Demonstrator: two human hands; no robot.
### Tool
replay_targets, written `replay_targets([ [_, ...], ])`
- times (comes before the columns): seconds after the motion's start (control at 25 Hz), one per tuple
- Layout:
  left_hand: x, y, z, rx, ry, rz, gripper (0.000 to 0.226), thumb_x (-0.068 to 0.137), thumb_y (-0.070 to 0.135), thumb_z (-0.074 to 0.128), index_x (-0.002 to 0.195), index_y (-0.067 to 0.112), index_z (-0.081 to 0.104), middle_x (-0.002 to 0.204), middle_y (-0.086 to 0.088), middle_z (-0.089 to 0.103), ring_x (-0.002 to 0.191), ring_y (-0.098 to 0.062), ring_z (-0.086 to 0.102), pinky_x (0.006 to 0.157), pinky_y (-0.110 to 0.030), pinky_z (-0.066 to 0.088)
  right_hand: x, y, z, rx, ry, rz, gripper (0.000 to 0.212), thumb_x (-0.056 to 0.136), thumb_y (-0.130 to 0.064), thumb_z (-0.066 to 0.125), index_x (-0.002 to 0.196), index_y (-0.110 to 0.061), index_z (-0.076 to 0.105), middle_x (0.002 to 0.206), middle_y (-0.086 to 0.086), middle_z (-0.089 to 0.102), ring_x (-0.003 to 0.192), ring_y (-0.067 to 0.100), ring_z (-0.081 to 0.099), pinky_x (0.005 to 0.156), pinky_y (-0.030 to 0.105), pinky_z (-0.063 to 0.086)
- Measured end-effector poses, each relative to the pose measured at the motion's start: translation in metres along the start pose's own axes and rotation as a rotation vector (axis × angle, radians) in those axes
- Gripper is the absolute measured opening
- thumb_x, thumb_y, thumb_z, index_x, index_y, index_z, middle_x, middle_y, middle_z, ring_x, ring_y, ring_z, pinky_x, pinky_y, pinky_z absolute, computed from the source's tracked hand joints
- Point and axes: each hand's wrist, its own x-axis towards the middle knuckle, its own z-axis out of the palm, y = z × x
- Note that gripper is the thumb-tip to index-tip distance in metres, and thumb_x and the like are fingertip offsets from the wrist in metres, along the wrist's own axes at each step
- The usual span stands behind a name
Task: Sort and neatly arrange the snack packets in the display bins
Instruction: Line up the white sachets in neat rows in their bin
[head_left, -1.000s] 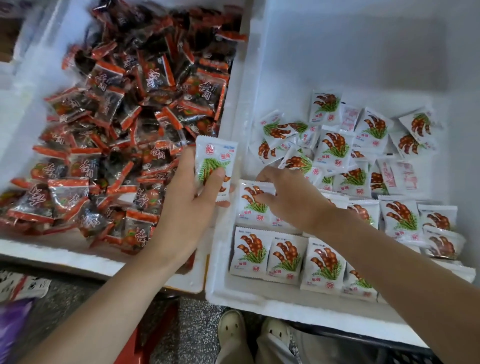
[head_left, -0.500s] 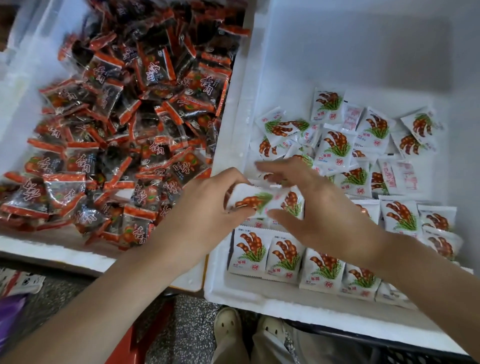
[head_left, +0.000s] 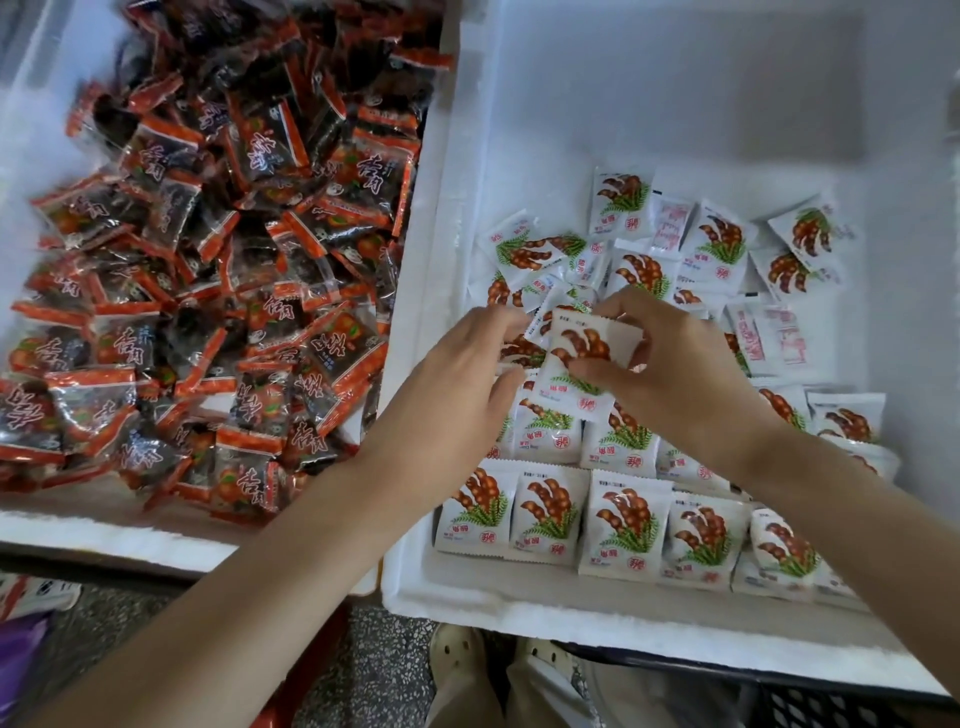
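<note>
Two white foam bins stand side by side. The right bin (head_left: 519, 616) holds white snack packets with brown pods printed on them. A neat front row (head_left: 623, 525) of these lies near its front wall, and a loose pile (head_left: 722, 244) lies farther back. My right hand (head_left: 670, 374) pinches one white packet (head_left: 576, 364) just above the second row. My left hand (head_left: 462, 384) is beside it, its curled fingertips touching the packet's left edge. The left bin (head_left: 130, 540) is heaped with dark packets edged in orange (head_left: 218, 260).
Speckled floor (head_left: 374, 675) shows below the bins. My light shoes (head_left: 457, 654) stand under the right bin's front edge. A purple bag (head_left: 21, 649) and a printed packet (head_left: 36, 592) lie at the lower left. The back half of the right bin (head_left: 675, 104) shows bare white foam.
My left hand crossed from the divider into the right bin. Both hands moved back a little, and my right hand now holds a single packet upright over the second row.
</note>
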Motion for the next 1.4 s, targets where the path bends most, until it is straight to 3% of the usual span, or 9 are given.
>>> replay_targets([
  [0.12,0.0,-0.01,0.009,0.29,-0.149,0.049,0.044,0.093,0.005,0.056,0.135,0.015,0.046,0.129,-0.001,0.053,0.112,-0.018,0.054,0.092,-0.027,0.04,0.009,0.006,0.006,0.002,-0.057,0.038,0.016,0.084,-0.028,0.067,0.092,-0.028,0.054,0.076,-0.012,0.06,0.057,0.004,0.059,0.043,0.013,0.044],
  [0.32,0.007,-0.018,0.018,0.61,-0.166,0.116,0.06,0.031,-0.006,0.089,0.086,0.009,0.068,0.075,-0.002,0.065,0.066,-0.02,0.064,0.064,-0.026,0.05,0.014,0.009,0.021,-0.141,-0.283,-0.071,0.01,0.091,-0.023,0.058,0.097,-0.026,0.051,0.07,-0.012,0.053,0.046,0.006,0.044,0.046,0.022,0.035],
  [0.52,0.018,-0.007,0.017,0.73,-0.253,0.04,0.049,0.089,0.0,0.049,0.135,0.013,0.037,0.127,-0.001,0.051,0.119,-0.021,0.047,0.099,-0.027,0.027,0.008,0.01,0.028,-0.202,-0.339,-0.122,0.025,0.096,-0.02,0.05,0.121,-0.019,0.049,0.096,-0.002,0.056,0.066,0.006,0.05,0.066,0.028,0.039],
  [0.64,0.018,-0.006,0.013,0.739,-0.253,0.042,0.055,0.082,-0.004,0.055,0.132,0.014,0.04,0.124,-0.001,0.052,0.116,-0.021,0.049,0.098,-0.028,0.03,0.001,0.011,0.035,-0.333,-0.262,-0.218,0.032,0.096,-0.017,0.05,0.127,-0.014,0.044,0.12,0.005,0.052,0.106,0.019,0.05,0.09,0.029,0.041],
  [0.72,0.018,-0.007,0.013,0.68,-0.242,0.015,0.053,0.074,-0.01,0.062,0.122,0.009,0.052,0.109,-0.007,0.058,0.102,-0.027,0.057,0.089,-0.035,0.04,-0.003,0.014,0.038,-0.415,-0.174,-0.329,0.037,0.093,-0.016,0.054,0.129,-0.012,0.044,0.125,0.006,0.048,0.116,0.023,0.043,0.1,0.032,0.036],
  [0.84,0.03,-0.007,0.019,0.48,-0.126,0.065,0.036,0.079,-0.007,0.065,0.112,0.006,0.058,0.104,-0.01,0.058,0.093,-0.029,0.059,0.079,-0.04,0.047,-0.002,0.02,0.026,-0.292,-0.124,-0.287,0.038,0.094,-0.021,0.053,0.13,-0.014,0.044,0.128,0.003,0.049,0.12,0.019,0.044,0.102,0.028,0.035],
  [0.96,0.062,0.001,0.024,0.295,-0.051,0.058,0.036,0.098,0.01,0.047,0.133,0.009,0.047,0.135,-0.01,0.047,0.121,-0.026,0.046,0.1,-0.036,0.037,0.022,0.039,-0.001,-0.187,0.053,-0.155,0.045,0.094,-0.022,0.052,0.136,-0.015,0.039,0.136,0.001,0.045,0.126,0.015,0.041,0.107,0.024,0.031],
  [1.12,0.103,-0.011,0.041,0.26,-0.095,-0.197,0.051,0.103,0.028,0.036,0.149,0.011,0.023,0.156,-0.01,0.023,0.143,-0.026,0.019,0.116,-0.038,0.019,0.058,0.064,-0.02,-0.34,-0.002,-0.064,0.061,0.092,-0.03,0.054,0.144,-0.014,0.027,0.147,0.002,0.033,0.137,0.017,0.026,0.111,0.027,0.021],
  [1.4,0.115,-0.022,0.047,0.146,0.115,-0.245,0.03,0.096,0.018,0.054,0.126,0.012,0.054,0.129,-0.007,0.05,0.121,-0.024,0.047,0.106,-0.032,0.036,0.075,0.067,-0.023,-0.516,0.119,-0.003,0.078,0.075,-0.044,0.072,0.137,-0.015,0.036,0.131,0.005,0.04,0.123,0.023,0.031,0.106,0.031,0.025],
])
